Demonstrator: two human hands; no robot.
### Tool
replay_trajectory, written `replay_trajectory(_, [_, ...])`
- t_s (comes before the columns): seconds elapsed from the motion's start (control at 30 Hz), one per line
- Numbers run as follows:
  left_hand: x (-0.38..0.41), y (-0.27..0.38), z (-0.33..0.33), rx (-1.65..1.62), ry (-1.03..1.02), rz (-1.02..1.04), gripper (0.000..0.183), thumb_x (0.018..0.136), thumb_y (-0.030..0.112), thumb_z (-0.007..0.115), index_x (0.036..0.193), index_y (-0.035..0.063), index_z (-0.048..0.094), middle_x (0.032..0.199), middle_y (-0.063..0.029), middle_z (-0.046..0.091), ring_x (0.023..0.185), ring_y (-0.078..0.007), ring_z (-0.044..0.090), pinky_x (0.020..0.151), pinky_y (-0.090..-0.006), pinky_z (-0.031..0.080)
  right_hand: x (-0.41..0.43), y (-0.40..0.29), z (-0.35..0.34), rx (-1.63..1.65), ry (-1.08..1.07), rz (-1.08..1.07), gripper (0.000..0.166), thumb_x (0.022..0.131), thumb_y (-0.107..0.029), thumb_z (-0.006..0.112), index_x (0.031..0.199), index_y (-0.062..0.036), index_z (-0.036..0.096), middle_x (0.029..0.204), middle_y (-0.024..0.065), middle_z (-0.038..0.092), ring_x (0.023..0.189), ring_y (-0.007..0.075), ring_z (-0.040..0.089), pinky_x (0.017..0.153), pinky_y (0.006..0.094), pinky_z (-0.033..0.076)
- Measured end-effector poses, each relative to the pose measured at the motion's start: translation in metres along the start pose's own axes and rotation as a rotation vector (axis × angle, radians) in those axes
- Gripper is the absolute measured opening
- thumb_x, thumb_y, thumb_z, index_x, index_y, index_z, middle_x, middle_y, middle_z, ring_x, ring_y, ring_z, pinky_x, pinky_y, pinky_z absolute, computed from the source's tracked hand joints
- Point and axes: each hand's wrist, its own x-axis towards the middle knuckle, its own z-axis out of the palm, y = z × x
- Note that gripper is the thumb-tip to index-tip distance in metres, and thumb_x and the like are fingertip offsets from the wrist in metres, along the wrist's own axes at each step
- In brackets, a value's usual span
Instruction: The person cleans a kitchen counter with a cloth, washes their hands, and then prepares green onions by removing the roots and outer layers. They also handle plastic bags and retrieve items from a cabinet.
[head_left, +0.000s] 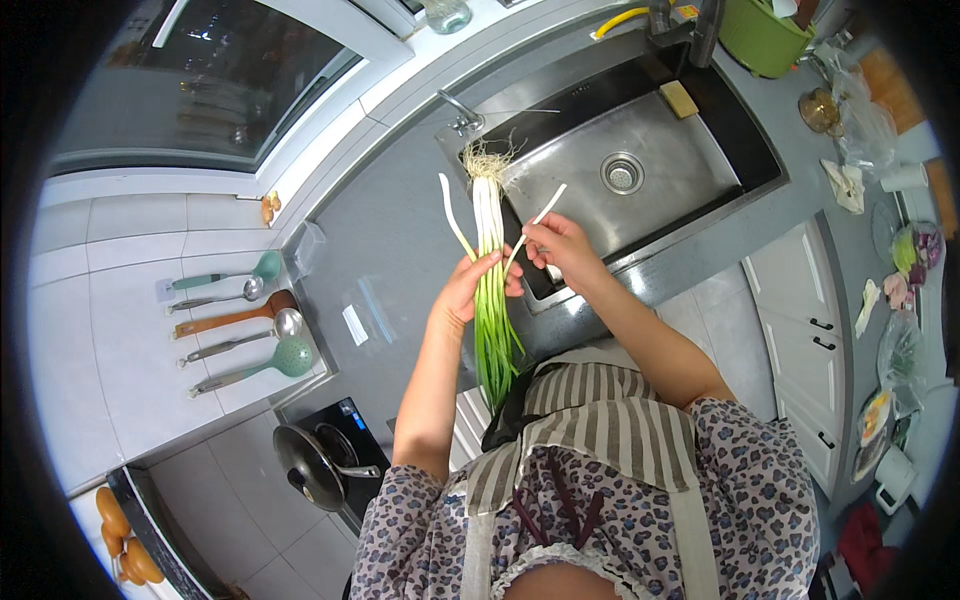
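Observation:
My left hand (463, 291) is closed around a bunch of scallions (488, 217), held beside the sink's left edge. Their white ends and tangled roots (486, 161) point away from me, and the green leaves (493, 352) hang toward my apron. Between thumb and fingers, my right hand (564, 246) pinches one pale stalk (551, 201) that slants out from the bunch, with its tip over the sink. Another white stalk (448, 206) bends away on the left side, its lower part running into my left hand. The stainless steel sink (555, 169) lies beyond and right of my hands.
A small tap (469, 120) stands near the roots. A yellow sponge (679, 100) sits in the sink's far corner. On the grey counter lies a clear zip bag (375, 309). Ladles and spatulas (274, 330) hang at left, above a lidded pan (307, 469) on the cooktop.

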Motion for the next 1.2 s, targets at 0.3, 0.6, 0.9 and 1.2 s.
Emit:
replay_trajectory(0.3, [0.016,-0.011,-0.003,-0.080,-0.203,-0.043,0.048,0.084,0.017,0.055,0.126,-0.0024,0.041,0.118,-0.0254,0.052,0.097,-0.0301,0.059,0.092,-0.0498,0.046,0.009,0.023,-0.029,0.058,0.091,0.008,0.015,0.086,-0.019,0.061,0.090,-0.0040,0.059,0.071,0.0001,0.055,0.060,0.0071,0.048,0.057,0.0209,0.040])
replay_trajectory(0.6, [0.022,-0.004,-0.001,0.042,-0.098,-0.020,0.044,0.079,0.004,0.055,0.122,-0.0004,0.049,0.102,-0.0110,0.060,0.076,-0.0136,0.056,0.067,-0.0272,0.049,0.013,0.028,-0.015,-0.150,0.229,-0.091,0.028,0.082,-0.022,0.068,0.099,-0.0010,0.061,0.077,0.0029,0.058,0.061,0.0076,0.052,0.054,0.0216,0.042])
replay_trajectory(0.9, [0.027,-0.007,-0.012,0.291,0.021,-0.048,0.026,0.080,0.006,0.062,0.106,0.0039,0.056,0.092,-0.0053,0.061,0.074,-0.0133,0.059,0.066,-0.0245,0.048,0.033,0.049,-0.011,-0.426,0.112,-0.267,0.024,0.079,-0.017,0.071,0.095,0.0002,0.063,0.088,0.0047,0.058,0.075,0.0100,0.057,0.065,0.0245,0.047])
replay_trajectory(1.2, [0.021,-0.010,-0.011,0.157,0.090,0.119,0.058,0.084,0.002,0.059,0.135,0.0113,0.032,0.099,-0.0132,0.061,0.075,-0.0234,0.066,0.066,-0.0332,0.056,0.029,0.040,-0.010,-0.169,0.066,-0.140,0.020,0.080,-0.018,0.069,0.091,-0.0025,0.062,0.075,-0.0008,0.057,0.068,0.0058,0.052,0.060,0.0189,0.040])
